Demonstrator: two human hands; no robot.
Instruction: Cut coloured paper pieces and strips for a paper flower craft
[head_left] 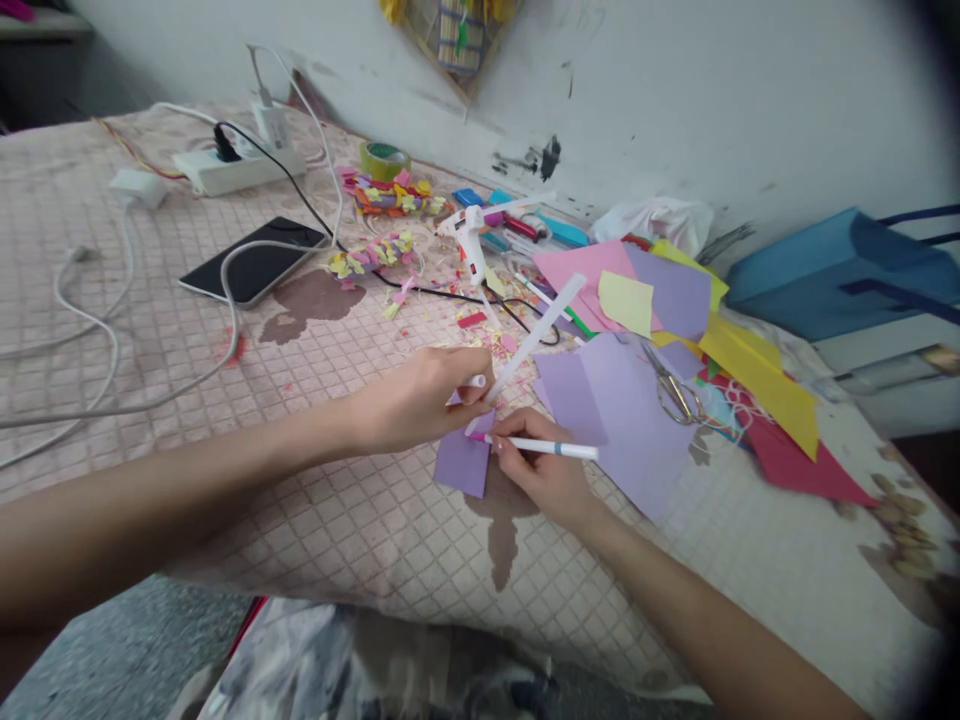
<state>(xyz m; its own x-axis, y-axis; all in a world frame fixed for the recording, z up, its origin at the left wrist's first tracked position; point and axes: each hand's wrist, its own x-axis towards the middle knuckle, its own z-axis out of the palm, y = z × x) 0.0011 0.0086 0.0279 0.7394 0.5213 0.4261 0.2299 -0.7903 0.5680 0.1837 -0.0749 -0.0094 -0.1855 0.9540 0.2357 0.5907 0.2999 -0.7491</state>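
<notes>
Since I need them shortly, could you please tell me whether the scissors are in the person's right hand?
No, the scissors lie on the purple paper, while the right hand holds a white pen.

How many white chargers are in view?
2: one charger plugged into the power strip, one charger lying on the bed at far left. More could be hidden.

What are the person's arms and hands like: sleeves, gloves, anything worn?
The left forearm and right forearm are bare, with no sleeves in view. The left hand and right hand are ungloved, with no watch, bracelet or ring visible.
</notes>
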